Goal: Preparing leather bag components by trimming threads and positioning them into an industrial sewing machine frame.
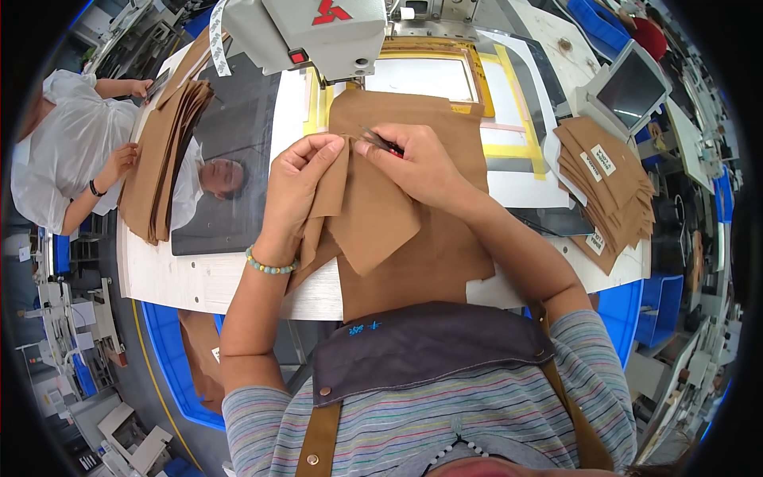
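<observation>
Cloth (377,215), brown and folded, pinched by left hand (294,176) near boxy grey machine head (318,36), risks nicks if pointed black snips (387,144) slip in curled right hand (420,161).

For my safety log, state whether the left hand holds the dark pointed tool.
No, the right hand holds the dark pointed tool, while the left hand pinches brown fabric.

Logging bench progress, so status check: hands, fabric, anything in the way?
Left hand pinching brown fabric; right hand gripping small pointed cutter beside the pinch. Fabric folded, its near corner loose. Grey machine head beyond both hands, apparently not blocking them.
</observation>
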### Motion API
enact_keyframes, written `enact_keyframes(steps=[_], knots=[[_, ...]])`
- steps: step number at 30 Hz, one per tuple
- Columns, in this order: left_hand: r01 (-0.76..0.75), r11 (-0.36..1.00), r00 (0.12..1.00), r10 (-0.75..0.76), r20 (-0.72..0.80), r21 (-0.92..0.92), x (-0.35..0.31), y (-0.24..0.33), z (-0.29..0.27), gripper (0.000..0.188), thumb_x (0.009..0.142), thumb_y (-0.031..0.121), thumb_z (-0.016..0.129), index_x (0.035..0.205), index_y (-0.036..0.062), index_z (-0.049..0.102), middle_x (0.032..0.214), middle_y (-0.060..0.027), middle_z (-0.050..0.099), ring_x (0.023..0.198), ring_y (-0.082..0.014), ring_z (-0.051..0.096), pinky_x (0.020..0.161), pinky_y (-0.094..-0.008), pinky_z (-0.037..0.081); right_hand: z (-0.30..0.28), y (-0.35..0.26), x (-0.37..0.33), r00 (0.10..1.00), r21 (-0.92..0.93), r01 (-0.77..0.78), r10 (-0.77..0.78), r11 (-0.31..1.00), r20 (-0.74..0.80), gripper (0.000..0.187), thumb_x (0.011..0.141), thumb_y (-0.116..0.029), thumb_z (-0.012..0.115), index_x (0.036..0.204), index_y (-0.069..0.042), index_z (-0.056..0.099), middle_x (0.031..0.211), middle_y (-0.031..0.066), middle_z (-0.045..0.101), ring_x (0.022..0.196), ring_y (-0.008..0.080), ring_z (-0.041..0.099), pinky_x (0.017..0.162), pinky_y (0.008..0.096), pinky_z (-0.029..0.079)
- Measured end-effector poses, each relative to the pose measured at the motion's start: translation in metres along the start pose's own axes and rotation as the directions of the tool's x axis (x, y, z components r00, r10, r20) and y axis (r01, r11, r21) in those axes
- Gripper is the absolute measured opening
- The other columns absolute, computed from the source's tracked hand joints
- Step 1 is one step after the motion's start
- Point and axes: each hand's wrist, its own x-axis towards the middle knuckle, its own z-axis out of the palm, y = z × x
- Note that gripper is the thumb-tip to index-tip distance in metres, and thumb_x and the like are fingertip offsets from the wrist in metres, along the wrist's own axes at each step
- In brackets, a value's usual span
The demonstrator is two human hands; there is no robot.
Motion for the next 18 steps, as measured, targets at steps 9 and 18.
enact_keyframes(steps=[9, 18], knots=[[-0.031, 0.999, 0.999, 0.032, 0.015, -0.021, 0.001, -0.011, 0.005, 0.014, 0.097, 0.008, 0.076, 0.11, 0.002, 0.073, 0.099, -0.0022, 0.073, 0.083, -0.0053, 0.066, 0.074, -0.0203, 0.056, -0.004, 0.017, 0.006, 0.87, 0.506, -0.474, 0.295, 0.721, 0.395, 0.027, 0.109, -0.031, 0.059, 0.112, -0.006, 0.069, 0.096, -0.0005, 0.071, 0.077, 0.0031, 0.065, 0.067, 0.023, 0.054], [-0.081, 0.988, 0.994, 0.089, 0.06, -0.13, 0.004, -0.019, 0.011, 0.007, 0.102, 0.005, 0.069, 0.109, 0.0035, 0.066, 0.118, -0.0099, 0.077, 0.095, -0.0092, 0.071, 0.085, -0.0237, 0.059, 0.005, 0.021, 0.004, 0.924, 0.528, -0.369, 0.24, 0.765, 0.298, 0.035, 0.11, -0.031, 0.053, 0.119, -0.003, 0.072, 0.109, 0.0073, 0.075, 0.096, 0.0099, 0.069, 0.082, 0.0273, 0.056]])
